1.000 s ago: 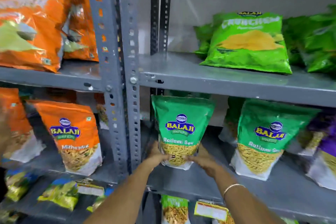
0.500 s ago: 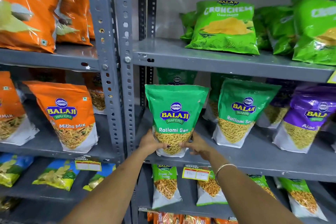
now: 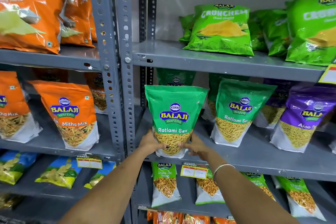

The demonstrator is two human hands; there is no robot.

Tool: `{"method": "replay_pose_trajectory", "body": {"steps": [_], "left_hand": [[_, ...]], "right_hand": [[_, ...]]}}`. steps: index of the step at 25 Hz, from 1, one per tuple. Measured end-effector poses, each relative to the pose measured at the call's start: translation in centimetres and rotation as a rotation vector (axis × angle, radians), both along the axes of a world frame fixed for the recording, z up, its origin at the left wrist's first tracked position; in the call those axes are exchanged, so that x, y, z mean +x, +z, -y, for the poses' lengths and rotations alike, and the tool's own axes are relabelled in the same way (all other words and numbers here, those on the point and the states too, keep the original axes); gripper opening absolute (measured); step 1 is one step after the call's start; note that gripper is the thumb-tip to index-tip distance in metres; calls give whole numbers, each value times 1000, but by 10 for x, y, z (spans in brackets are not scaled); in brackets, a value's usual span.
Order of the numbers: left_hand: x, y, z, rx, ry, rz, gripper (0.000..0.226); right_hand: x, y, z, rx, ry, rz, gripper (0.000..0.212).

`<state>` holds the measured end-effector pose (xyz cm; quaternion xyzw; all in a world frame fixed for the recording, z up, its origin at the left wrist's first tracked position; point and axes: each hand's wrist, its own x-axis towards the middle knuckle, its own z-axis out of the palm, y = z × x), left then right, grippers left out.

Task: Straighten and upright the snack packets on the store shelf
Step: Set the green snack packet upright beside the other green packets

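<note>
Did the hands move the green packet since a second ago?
Barely. Both hands, left and right, still grip the bottom of the green Ratlami Sev packet at the shelf's front edge; it stands upright as before. Mostly the camera shifted. The other packets stayed put.

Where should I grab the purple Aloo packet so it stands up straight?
Probably low down, at both bottom corners, coming from the front. The purple Aloo packet is a tall pouch, heaviest-looking at its filled base, and the hands grip the Ratlami Sev packet just that way.
</note>
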<state>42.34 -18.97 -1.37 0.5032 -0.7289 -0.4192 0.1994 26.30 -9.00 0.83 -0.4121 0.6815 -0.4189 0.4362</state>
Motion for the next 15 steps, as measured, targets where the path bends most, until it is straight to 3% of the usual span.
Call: {"method": "replay_pose_trajectory", "body": {"steps": [4,6,8,10,13,15], "left_hand": [[8,4,7,88,-95,138,78],[9,13,9,209,-130,372,70],[3,25,0,376,-213,662,48],[-17,34,-14,572,-362,813,33],[-68,34,-34,646,-549,707,32],[-106,28,-46,531,-549,463,24]], "right_hand": [[-1,3,2,-13,41,24,72],[-6,7,-3,43,62,-16,70],[-22,6,-10,167,11,-110,79],[-52,-3,-19,294,-70,-210,80],[-105,-11,-39,345,-178,-295,24],[-138,-14,-51,324,-270,-350,30]]}}
